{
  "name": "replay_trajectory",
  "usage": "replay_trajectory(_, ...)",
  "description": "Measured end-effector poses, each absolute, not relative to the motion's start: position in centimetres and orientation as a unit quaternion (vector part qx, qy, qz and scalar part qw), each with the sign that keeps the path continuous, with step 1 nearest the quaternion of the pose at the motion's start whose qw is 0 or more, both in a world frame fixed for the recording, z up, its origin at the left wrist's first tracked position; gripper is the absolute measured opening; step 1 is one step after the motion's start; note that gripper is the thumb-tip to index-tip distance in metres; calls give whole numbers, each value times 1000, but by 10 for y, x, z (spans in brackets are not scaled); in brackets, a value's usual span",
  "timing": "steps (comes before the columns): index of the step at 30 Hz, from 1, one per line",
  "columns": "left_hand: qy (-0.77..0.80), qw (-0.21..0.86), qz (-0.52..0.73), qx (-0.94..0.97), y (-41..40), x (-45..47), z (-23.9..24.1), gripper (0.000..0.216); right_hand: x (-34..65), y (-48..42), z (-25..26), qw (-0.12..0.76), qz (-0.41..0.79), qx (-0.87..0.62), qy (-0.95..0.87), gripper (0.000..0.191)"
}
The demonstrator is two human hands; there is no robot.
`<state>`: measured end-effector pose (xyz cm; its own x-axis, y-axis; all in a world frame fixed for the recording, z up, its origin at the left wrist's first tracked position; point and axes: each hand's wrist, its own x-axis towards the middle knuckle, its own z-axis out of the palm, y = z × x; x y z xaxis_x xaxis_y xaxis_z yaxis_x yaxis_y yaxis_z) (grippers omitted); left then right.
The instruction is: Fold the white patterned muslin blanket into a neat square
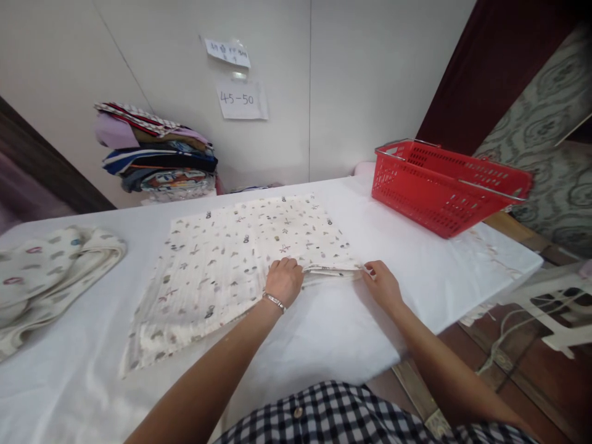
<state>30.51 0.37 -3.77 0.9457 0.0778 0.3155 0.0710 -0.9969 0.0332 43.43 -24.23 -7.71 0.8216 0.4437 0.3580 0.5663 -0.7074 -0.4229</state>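
A cream cloth with small printed motifs lies spread on the white-covered table. Its near edge is folded over in a narrow strip. My left hand, with a bracelet at the wrist, is closed on that near edge about midway along. At the near right corner, my right hand pinches the cloth between thumb and fingers. Between the two hands the edge is slightly raised, and its layers show. The fingertips of my left hand are partly hidden.
Another printed cloth lies bunched at the left. A stack of folded clothes stands behind the table by the wall. A red plastic basket with metal handles sits at the back right. The white tablecloth reaches the near edge.
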Motion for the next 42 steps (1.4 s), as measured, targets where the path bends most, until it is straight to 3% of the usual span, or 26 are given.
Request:
replay_trajectory(4,35,6,158,987,4,305,-39,15,439,-238,-83,241,-84,-928,-271,36)
replay_trajectory(11,28,19,166,986,3,305,-43,15,446,-226,-81,160,-108,-935,-296,25)
replay_trajectory(23,7,-2,144,990,-2,307,-51,17,448,-233,-70,108,-89,-938,-316,29)
replay_trajectory(28,17,-10,137,990,-1,308,-50,18,430,-226,-64,188,-196,-865,-421,28)
replay_trajectory(31,24,-13,130,991,0,309,-50,18,420,-218,-61,231,-201,-818,-487,19)
replay_trajectory(36,35,-13,114,993,0,310,-48,19,420,-216,-62,272,-241,-804,-471,11)
replay_trajectory(42,40,-3,100,994,-2,309,-44,20,423,-218,-71,144,-197,-837,-490,21)
